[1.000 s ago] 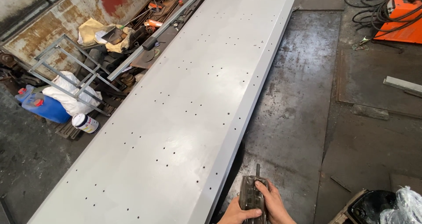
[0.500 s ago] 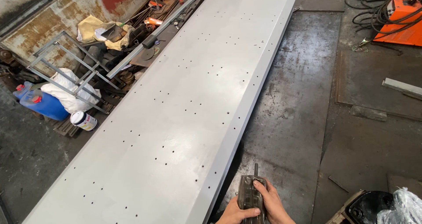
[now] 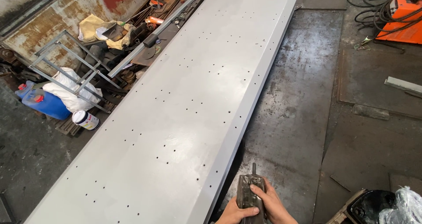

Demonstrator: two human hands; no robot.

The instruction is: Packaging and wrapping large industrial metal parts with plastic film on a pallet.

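A dark, grimy tool with a thin rod tip (image 3: 250, 196) sits low in view, just beside the long grey drilled panel (image 3: 184, 101). The left hand (image 3: 234, 214) and right hand (image 3: 270, 202) clench their fingers around it above the stained floor (image 3: 294, 118).

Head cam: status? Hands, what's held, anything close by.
Both hands, left and right, grip a dark tool over the floor. Grey drilled panel just beside it, apart.

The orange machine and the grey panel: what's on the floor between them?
In the head view, mostly bare, stained floor separates the orange machine and grey panel; black cables coil beside the machine.
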